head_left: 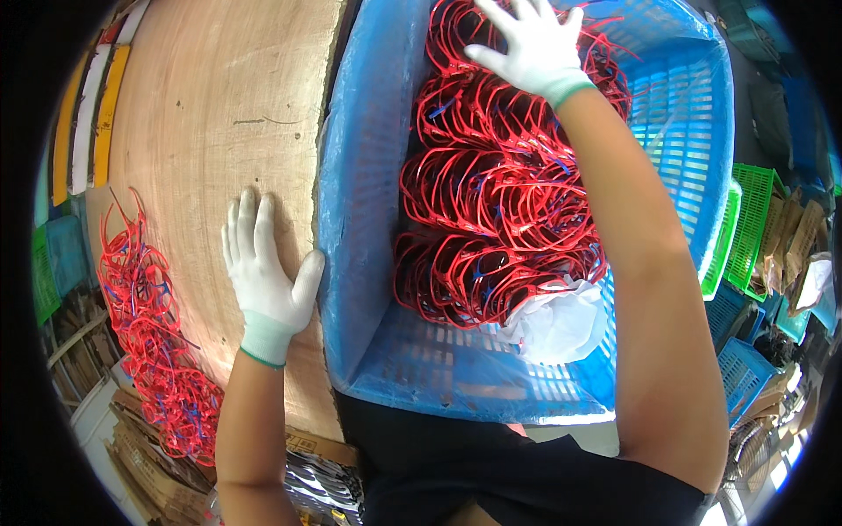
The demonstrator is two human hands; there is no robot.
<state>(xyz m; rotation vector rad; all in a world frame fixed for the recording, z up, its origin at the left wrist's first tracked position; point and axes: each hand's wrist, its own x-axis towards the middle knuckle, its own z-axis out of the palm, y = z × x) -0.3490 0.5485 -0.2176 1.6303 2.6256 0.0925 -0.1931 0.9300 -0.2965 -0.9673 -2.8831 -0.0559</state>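
Background: green plastic baskets [752, 228] and flattened brown cardboard [794, 241] lie at the right, beyond the crate.
Bench: a pale wooden board [202, 79], with a tangled heap of thin red strands [167, 377] along its left side.
Crate: a large blue slatted plastic crate [360, 193], just right of the bench.
Red bundles: looped red bundles with blue bits [500, 193] sit in the crate in rows from near to far; a crumpled white sheet [557, 324] lies at their near end.
Left hand: the white-gloved left hand [263, 272] rests flat near the bench's right edge, fingers slightly apart, holding nothing visible.
Right hand: the white-gloved right hand [535, 53] is spread wide over the farthest bundles; whether it presses is unclear.
Handling: a flat, even palm should settle loops without snagging; hooked fingertips could tangle neighbouring rows.
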